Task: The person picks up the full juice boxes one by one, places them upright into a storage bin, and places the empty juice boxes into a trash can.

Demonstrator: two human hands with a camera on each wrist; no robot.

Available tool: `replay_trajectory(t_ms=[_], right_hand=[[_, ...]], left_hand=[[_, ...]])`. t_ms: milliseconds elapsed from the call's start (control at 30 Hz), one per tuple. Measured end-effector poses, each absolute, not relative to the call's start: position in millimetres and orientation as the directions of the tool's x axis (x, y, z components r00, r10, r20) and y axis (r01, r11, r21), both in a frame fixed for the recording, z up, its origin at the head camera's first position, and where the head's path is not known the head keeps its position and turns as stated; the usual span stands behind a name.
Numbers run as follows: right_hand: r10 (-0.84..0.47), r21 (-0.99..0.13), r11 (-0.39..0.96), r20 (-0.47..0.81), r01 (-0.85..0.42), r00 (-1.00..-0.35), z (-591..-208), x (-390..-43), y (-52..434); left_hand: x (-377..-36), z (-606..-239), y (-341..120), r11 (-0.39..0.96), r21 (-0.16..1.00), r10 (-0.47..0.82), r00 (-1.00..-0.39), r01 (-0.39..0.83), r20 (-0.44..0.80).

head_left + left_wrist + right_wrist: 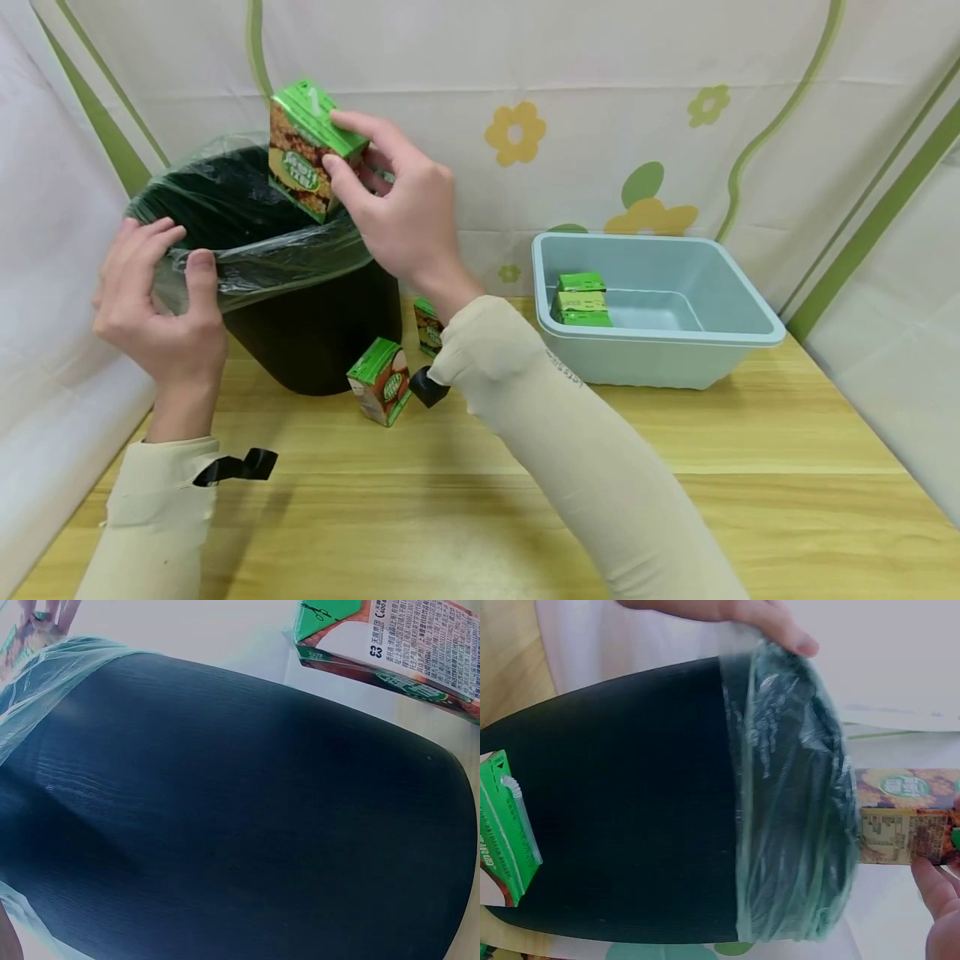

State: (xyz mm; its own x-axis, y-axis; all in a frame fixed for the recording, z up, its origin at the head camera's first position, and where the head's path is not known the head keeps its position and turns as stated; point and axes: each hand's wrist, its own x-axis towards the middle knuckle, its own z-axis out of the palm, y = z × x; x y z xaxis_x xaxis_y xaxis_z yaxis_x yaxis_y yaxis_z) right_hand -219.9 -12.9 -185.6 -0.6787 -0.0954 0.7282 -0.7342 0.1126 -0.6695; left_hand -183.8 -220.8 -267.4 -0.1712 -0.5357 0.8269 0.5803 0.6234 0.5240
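Right hand (pixel 405 208) pinches a green drink carton (pixel 309 150) between thumb and fingers, held tilted over the mouth of the black bin (pixel 315 333), at the 3 o'clock side of its rim. In the right wrist view the carton (pixel 904 817) sits just past the bin's opening, fingertips (pixel 937 889) on its lower end.

Left hand (pixel 161 304) grips the clear bin liner (pixel 255 258) at the 9 o'clock edge of the rim, thumb and fingers curled round a fold of plastic. The left wrist view shows mostly the bin's dark wall (pixel 240 817) and one carton (pixel 397 652) on the tabletop beside it.

Two more cartons stand on the tabletop (pixel 675 467) at the bin's foot, around 5 o'clock from it: one (pixel 380 382) tipped slightly, another (pixel 428 325) partly hidden behind the right sleeve. A pale blue tub (pixel 735 329) sits well apart at 3 o'clock, with a short stack of cartons (pixel 581 300) inside, against its left wall.

Step in hand, as judged: dropping the held carton into the bin while the liner is held open. The carton is above the opening but not yet inside. Next move calls for shifting it toward the centre of the mouth, clear of the rim and the loose liner fold, then releasing the pinch. Risk: carton catching the liner edge.
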Motion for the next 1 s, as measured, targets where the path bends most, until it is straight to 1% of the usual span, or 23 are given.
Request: replay_trajectory(t_ms=[100,200,433,467,533,733,833,1000], right_hand=[[-0.135,-0.664,0.222,0.704,-0.714,-0.697,-189,-223,-15],[-0.183,-0.642,0.296,0.688,-0.707,-0.702,-194,-226,-17],[-0.311,-0.531,0.367,0.703,-0.764,-0.639,-204,-229,-21],[-0.324,-0.521,0.38,0.699,-0.764,-0.638,-204,-229,-21],[-0.349,-0.516,0.415,0.671,-0.75,-0.655,-202,-229,-22],[-0.368,-0.536,0.534,0.549,-0.654,-0.751,-192,-227,-24],[-0.394,-0.503,0.582,0.514,-0.639,-0.762,-189,-226,-25],[-0.443,-0.405,0.649,0.486,-0.644,-0.753,-186,-224,-27]], left_hand=[[-186,-268,-220,0.624,0.522,-0.531,-0.174,0.581,0.829],[-187,-269,-219,0.624,0.524,-0.529,-0.181,0.579,0.829],[-187,-270,-218,0.618,0.532,-0.536,-0.185,0.579,0.824],[-187,-270,-217,0.617,0.532,-0.536,-0.185,0.58,0.824],[-187,-270,-217,0.617,0.533,-0.539,-0.183,0.579,0.822],[-186,-268,-215,0.619,0.535,-0.546,-0.175,0.575,0.819],[-185,-268,-215,0.621,0.538,-0.549,-0.174,0.57,0.818],[-184,-267,-214,0.622,0.537,-0.552,-0.168,0.57,0.817]])
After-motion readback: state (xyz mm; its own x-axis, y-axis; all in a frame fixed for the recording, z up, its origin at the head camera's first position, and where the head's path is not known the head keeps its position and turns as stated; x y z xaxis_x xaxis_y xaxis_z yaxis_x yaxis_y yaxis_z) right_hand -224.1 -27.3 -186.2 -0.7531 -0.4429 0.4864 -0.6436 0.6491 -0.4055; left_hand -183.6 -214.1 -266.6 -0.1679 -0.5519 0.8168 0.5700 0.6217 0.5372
